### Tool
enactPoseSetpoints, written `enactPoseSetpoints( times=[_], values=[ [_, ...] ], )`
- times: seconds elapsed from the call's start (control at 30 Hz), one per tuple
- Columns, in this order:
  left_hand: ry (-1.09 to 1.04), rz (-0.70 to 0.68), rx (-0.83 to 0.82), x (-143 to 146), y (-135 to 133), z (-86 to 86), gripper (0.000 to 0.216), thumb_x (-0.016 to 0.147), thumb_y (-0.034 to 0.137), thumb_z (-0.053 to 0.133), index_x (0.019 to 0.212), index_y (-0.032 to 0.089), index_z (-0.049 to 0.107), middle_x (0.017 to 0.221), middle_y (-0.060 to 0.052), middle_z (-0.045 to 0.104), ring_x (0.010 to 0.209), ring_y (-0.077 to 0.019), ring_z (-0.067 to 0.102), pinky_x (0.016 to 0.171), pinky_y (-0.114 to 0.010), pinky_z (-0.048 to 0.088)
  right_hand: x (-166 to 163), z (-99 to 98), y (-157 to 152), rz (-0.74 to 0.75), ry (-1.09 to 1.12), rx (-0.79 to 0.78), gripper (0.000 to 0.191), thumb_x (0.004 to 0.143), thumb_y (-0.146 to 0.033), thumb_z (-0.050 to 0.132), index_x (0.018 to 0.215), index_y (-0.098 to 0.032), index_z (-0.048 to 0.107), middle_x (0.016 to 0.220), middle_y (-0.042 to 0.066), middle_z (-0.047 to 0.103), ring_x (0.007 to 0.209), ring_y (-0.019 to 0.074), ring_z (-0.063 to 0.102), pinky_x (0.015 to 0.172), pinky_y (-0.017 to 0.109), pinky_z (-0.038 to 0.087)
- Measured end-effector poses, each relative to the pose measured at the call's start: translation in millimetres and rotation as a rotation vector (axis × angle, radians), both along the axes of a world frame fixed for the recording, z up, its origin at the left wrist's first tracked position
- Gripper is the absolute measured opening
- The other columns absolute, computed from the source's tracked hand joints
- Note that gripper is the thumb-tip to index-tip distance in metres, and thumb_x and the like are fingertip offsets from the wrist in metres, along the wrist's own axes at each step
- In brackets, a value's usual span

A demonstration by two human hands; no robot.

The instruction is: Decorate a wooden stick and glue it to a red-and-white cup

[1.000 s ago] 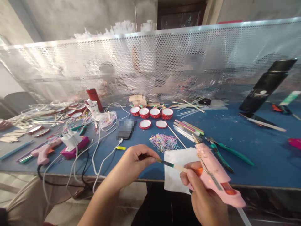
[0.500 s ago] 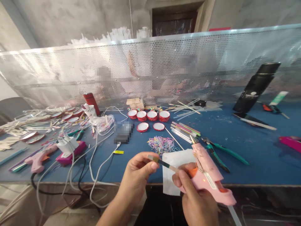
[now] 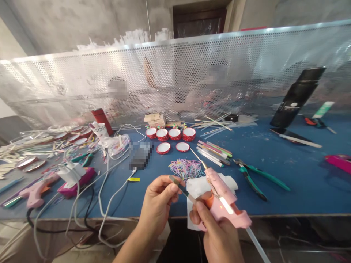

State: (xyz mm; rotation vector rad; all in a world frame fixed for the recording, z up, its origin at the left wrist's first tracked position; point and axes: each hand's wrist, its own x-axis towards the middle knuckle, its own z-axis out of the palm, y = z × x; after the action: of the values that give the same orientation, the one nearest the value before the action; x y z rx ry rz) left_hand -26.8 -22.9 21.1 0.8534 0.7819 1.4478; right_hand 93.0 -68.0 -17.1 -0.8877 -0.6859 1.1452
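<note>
My left hand (image 3: 157,201) pinches one end of a flat wooden stick (image 3: 183,189) with dark and greenish bands. The stick's other end meets the thumb of my right hand (image 3: 221,235), which is wrapped round a pink hot glue gun (image 3: 225,197). The gun's nozzle points up and away, and a clear glue stick (image 3: 256,241) comes out of its rear. Beneath the gun, a white sheet (image 3: 196,185) hangs over the table's edge. Just beyond my hands lies a heap of pastel rubber bands (image 3: 186,168).
Red-rimmed white discs (image 3: 163,147) stand in a row and in stacks beyond the bands. Pliers (image 3: 263,177) and coloured pens (image 3: 212,155) lie to the right. A phone (image 3: 141,155), cables and another glue gun (image 3: 38,190) occupy the left. Behind runs a perforated metal screen (image 3: 164,80).
The glue gun in my right hand has moved left, closer to my left hand. The stick now slants more steeply. The whole view has shifted slightly.
</note>
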Motion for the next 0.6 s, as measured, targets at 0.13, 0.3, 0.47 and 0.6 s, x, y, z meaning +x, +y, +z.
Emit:
enactPoseSetpoints(
  times=[0.13,0.3,0.47,0.6],
  values=[
    [0.007,-0.035,-0.023,0.7,7.9,1.2,0.028,0.061,0.032,0.092,0.072,0.014,0.074,0.073,-0.003,0.071,0.054,-0.0054,0.055,0.047,-0.014,0.042,2.0,-2.7,4.2,0.055,-0.025,0.013,0.038,0.081,-0.043,0.076,0.105,-0.019,0.060,0.067,-0.003,0.059,0.056,0.0131,0.054,0.056,0.028,0.045],
    [-0.016,-0.037,-0.069,-5.6,25.8,7.3,0.032,0.060,0.033,0.093,0.071,0.012,0.071,0.072,-0.003,0.068,0.056,-0.0046,0.053,0.047,-0.013,0.042,16.6,-7.3,10.4,0.117,-0.148,0.044,0.030,0.086,-0.046,0.070,0.091,-0.018,0.061,0.071,0.001,0.062,0.061,0.0141,0.056,0.059,0.028,0.048],
    [-0.002,-0.066,-0.088,-11.7,39.9,10.5,0.030,0.064,0.031,0.091,0.074,0.012,0.071,0.076,-0.002,0.064,0.059,-0.0033,0.050,0.046,-0.011,0.038,44.2,-7.6,10.4,0.184,-0.226,0.108,0.042,0.091,-0.055,0.061,0.115,-0.020,0.061,0.083,0.005,0.065,0.068,0.0184,0.059,0.062,0.031,0.050],
    [0.054,-0.127,-0.080,-9.8,51.4,18.9,0.031,0.065,0.032,0.090,0.083,0.013,0.076,0.074,-0.001,0.061,0.057,-0.0022,0.046,0.046,-0.011,0.037,66.1,0.7,5.8,0.357,-0.414,0.124,0.045,0.094,-0.060,0.052,0.114,-0.021,0.063,0.094,0.009,0.066,0.075,0.0205,0.060,0.066,0.032,0.051]
  ],
)
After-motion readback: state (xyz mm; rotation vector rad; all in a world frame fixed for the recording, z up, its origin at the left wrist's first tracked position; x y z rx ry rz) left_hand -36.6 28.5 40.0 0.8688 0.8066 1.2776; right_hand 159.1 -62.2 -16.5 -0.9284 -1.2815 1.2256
